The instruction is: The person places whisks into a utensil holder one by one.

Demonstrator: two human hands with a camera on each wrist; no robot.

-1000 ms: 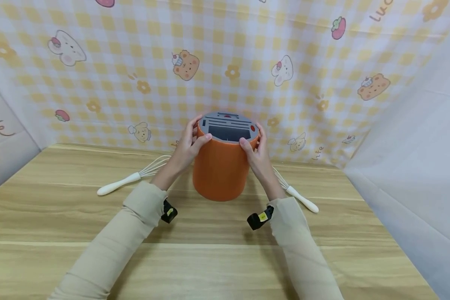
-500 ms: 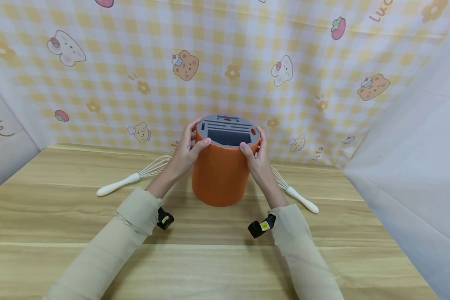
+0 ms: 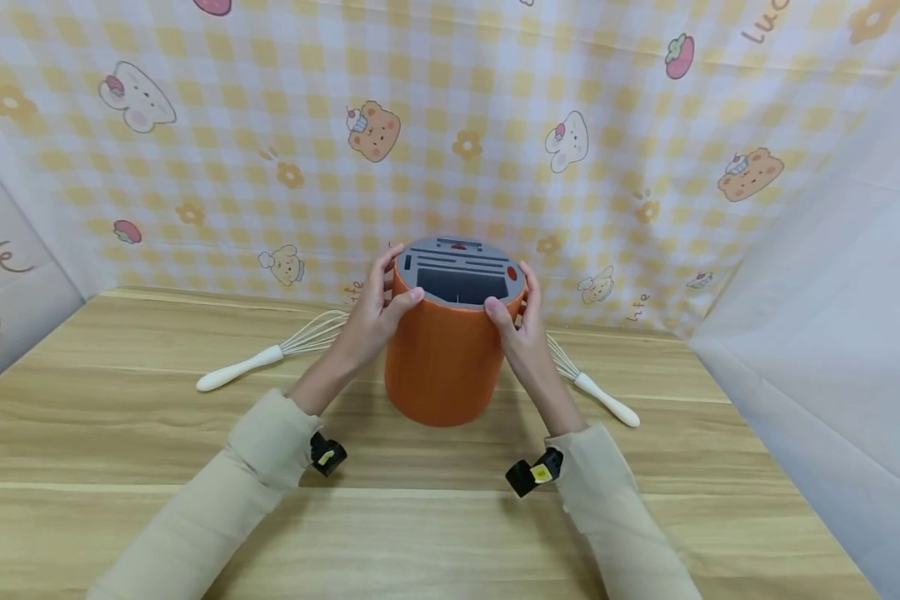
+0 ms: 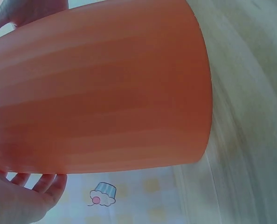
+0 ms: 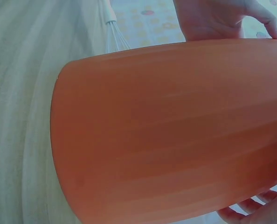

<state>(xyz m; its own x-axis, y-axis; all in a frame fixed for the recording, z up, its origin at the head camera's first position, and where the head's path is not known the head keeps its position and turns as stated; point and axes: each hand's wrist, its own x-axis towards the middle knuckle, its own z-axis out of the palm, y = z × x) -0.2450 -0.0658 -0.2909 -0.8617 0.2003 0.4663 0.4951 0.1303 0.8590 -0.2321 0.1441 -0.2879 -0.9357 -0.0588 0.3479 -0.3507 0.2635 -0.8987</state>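
An orange cylindrical knife block (image 3: 444, 367) stands between both hands, its grey slotted top (image 3: 412, 275) facing up. That top has long narrow slits, one wide dark compartment and a red spot near the right side. My left hand (image 3: 371, 321) grips the upper left side, thumb on the front just below the rim and fingers wrapped behind. Opposite it, my right hand (image 3: 523, 333) holds the upper right side in the same way. In both wrist views the smooth orange wall fills most of the picture, with its lower end close to the wooden tabletop (image 4: 250, 140).
A white-handled whisk (image 3: 240, 369) lies to the left of the knife block, and another whisk (image 3: 607, 400) to its right. Their wire ends point inward behind the arms. A yellow checked cloth (image 3: 465, 192) hangs at the table's back edge.
Both hands have drawn the knife block a little toward the person, keeping the same grip. The whisks lie where they were.
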